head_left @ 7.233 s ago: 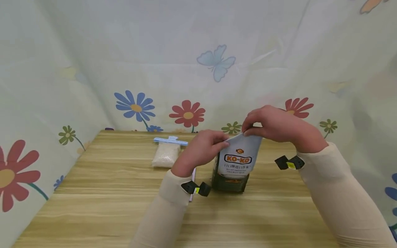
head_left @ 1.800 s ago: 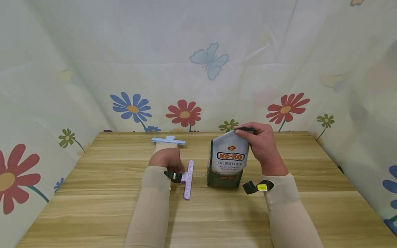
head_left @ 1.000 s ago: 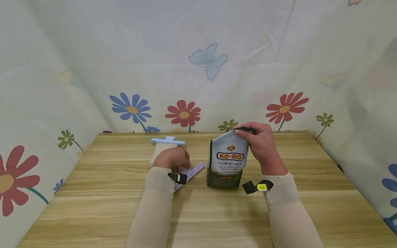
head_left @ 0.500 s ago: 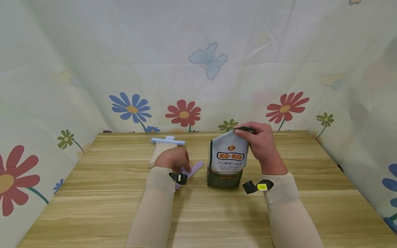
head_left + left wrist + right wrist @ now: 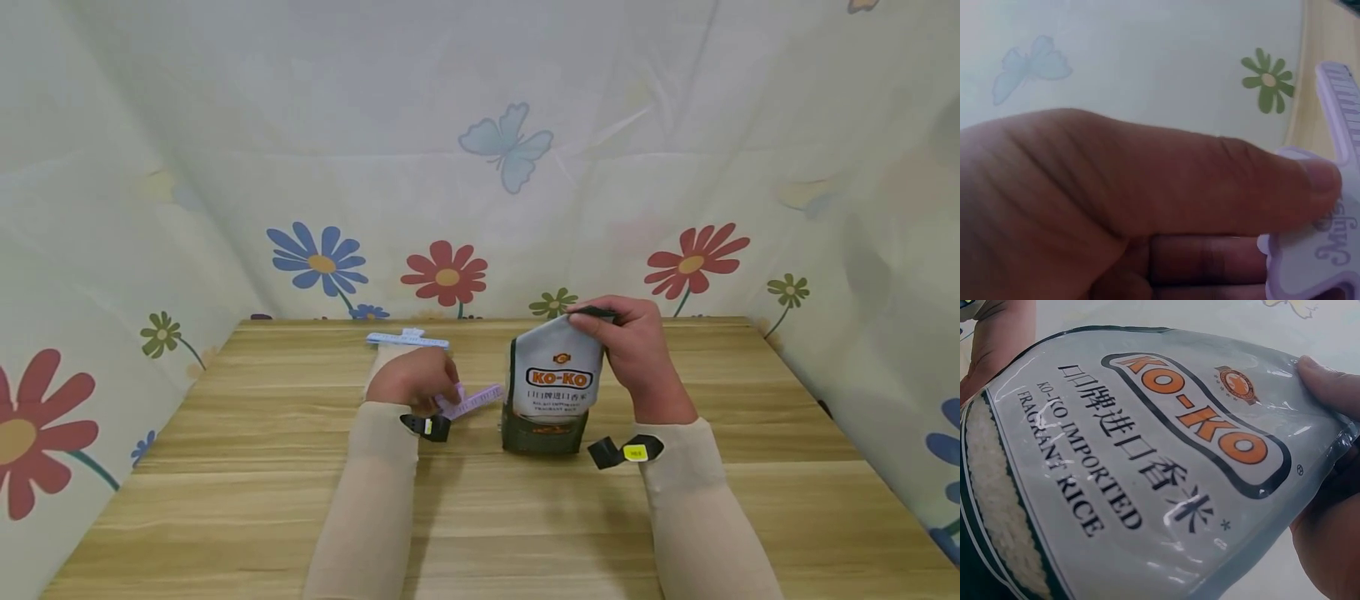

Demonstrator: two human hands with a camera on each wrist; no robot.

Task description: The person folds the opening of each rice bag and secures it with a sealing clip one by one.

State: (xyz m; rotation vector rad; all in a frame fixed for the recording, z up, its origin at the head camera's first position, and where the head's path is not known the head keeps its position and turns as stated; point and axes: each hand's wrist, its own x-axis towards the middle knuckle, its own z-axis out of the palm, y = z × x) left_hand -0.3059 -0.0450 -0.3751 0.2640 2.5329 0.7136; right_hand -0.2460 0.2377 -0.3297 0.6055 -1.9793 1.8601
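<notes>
My left hand (image 5: 415, 379) pinches a purple bag clip (image 5: 477, 401) with a ruler-marked bar. In the left wrist view the thumb lies on the handle of this clip (image 5: 1300, 265), with curled fingers behind it. The bar points right, its end close to the KO-KO rice bag (image 5: 557, 396). That bag, white above and dark green below, stands upright on the table. My right hand (image 5: 637, 346) grips its folded top corner. In the right wrist view the printed front of the rice bag (image 5: 1104, 462) fills most of the picture, with the thumb on its top edge.
Behind my left hand lies a small clear bag of white grains (image 5: 383, 358), partly hidden by it. A light blue clip (image 5: 408, 341) closes its top. The wooden table (image 5: 525, 525) ends at a flower-printed curtain (image 5: 360, 150) at the back and sides.
Earlier both hands held the bag's top. The left hand then went to the purple clip on the table, picked it up and turned its bar rightward. The right hand has kept its grip.
</notes>
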